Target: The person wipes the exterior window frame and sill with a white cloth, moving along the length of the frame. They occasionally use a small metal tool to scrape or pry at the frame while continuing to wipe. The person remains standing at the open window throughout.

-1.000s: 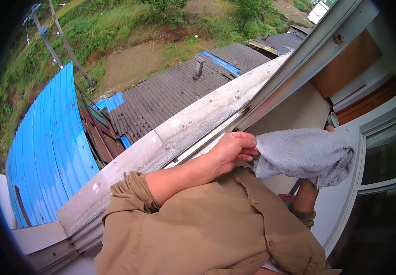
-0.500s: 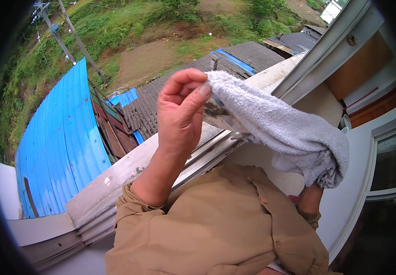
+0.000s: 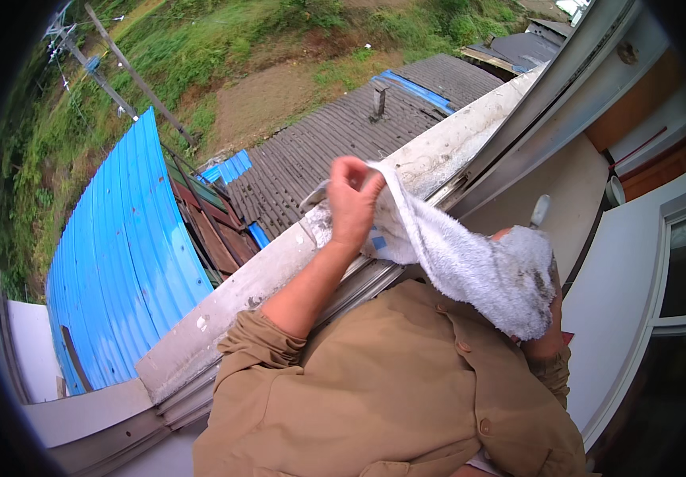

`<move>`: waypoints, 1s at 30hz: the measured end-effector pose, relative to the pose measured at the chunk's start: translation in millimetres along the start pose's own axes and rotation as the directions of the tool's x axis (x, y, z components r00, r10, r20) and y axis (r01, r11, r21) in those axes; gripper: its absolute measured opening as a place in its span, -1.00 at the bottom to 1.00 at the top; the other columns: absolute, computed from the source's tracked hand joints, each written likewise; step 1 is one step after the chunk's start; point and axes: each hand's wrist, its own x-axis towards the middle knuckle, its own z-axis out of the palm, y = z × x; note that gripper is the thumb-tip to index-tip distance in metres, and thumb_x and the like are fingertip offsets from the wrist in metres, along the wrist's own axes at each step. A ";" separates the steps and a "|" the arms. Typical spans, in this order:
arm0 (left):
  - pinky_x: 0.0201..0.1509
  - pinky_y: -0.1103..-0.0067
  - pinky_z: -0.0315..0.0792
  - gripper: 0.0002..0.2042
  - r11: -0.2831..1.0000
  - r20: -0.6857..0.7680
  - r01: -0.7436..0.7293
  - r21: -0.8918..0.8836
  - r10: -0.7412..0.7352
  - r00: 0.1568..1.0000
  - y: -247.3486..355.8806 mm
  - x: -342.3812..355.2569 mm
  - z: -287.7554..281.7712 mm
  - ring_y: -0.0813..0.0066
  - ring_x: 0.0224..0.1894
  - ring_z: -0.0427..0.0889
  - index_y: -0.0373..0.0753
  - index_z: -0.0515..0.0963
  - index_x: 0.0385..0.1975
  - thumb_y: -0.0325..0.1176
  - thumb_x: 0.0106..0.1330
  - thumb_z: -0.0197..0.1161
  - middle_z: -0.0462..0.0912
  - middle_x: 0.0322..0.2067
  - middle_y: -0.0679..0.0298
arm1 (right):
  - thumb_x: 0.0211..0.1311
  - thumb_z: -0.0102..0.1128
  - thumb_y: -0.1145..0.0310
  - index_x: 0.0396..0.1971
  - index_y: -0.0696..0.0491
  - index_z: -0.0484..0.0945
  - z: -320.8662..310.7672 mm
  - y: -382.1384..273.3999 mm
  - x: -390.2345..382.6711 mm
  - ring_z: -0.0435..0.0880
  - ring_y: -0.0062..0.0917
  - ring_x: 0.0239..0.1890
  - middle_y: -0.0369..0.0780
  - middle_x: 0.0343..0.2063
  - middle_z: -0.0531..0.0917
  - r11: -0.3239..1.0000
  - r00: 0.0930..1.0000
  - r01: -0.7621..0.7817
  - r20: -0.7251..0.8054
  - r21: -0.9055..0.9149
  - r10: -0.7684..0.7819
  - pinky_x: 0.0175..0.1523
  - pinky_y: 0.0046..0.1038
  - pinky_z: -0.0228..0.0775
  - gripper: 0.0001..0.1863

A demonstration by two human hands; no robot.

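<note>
White cloth [image 3: 462, 250] opens more at left now, so blue patch [image 3: 378, 241] shows. My left fingers [image 3: 348, 164], lower now, pinch edge. Right hand [image 3: 502, 235] mostly hidden; can't tell grip.

– How does the cloth [image 3: 458, 250] look?
– It is greyish-white and fluffy, with blue marks on its left part and dark dirt on its right part.
– And how is it placed?
– It is up in the air, slanting from far left to near right. The left end is higher, the right part is bunched.
</note>
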 end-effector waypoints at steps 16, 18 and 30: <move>0.18 -0.04 0.03 -0.74 0.628 0.767 -0.596 0.500 -0.003 0.641 -49.1 7.9 63.8 -0.06 0.23 0.10 -0.14 0.59 -0.25 -0.20 0.25 -0.01 0.36 0.04 0.17 | 0.30 -0.24 0.04 -0.02 0.36 0.38 -13.0 41.1 18.5 0.57 -0.35 -0.10 -0.02 -0.13 0.57 0.963 1.000 -0.003 0.005 0.271 0.002 0.01 -0.34 0.41 -0.39; 0.17 -0.05 0.01 -0.73 0.585 0.807 -0.631 0.509 -0.070 0.586 -54.9 13.4 65.1 -0.04 0.23 0.10 -0.14 0.56 -0.22 -0.20 0.19 0.02 0.37 0.02 0.18 | 0.31 -0.25 0.05 0.00 0.35 0.37 -8.3 41.3 14.2 0.57 -0.35 -0.09 -0.03 -0.12 0.56 0.985 0.997 -0.024 -0.066 0.173 0.036 0.03 -0.33 0.41 -0.39; 0.07 -0.21 0.07 -0.75 0.269 0.938 -0.901 0.341 -0.036 0.344 -42.7 27.3 65.3 0.19 0.16 0.22 -0.09 0.57 -0.24 -0.21 0.11 0.11 0.42 -0.12 0.33 | 0.30 -0.17 0.13 -0.03 0.30 0.42 5.4 44.2 19.2 0.56 -0.36 -0.06 -0.06 -0.11 0.57 0.966 0.971 -0.075 -0.202 0.246 0.127 0.07 -0.33 0.39 -0.49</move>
